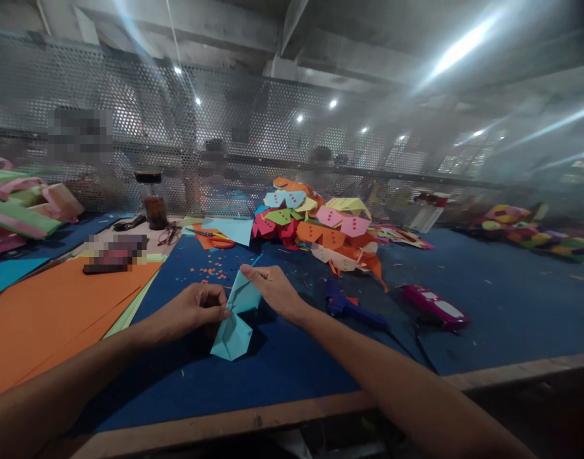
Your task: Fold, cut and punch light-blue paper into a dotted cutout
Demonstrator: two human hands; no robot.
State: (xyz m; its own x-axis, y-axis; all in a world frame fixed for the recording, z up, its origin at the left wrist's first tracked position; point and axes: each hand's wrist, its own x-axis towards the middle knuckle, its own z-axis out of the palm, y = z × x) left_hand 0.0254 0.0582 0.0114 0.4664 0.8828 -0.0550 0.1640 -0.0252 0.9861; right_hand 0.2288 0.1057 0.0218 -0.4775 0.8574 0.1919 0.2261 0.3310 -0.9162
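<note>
A light blue piece of folded paper, creased and cut to a curved outline, is held up above the blue table between both hands. My left hand pinches its left edge near the middle, thumb and index finger together. Higher up, my right hand grips the upper end, with the thumb on top and the other fingers partly hidden behind it. Small orange paper bits lie scattered on the table just beyond the hands.
Orange paper sheets cover the left side. Paper masks are heaped ahead. A blue glue gun and a purple device lie to the right. Scissors and a dark jar stand near the perforated screen.
</note>
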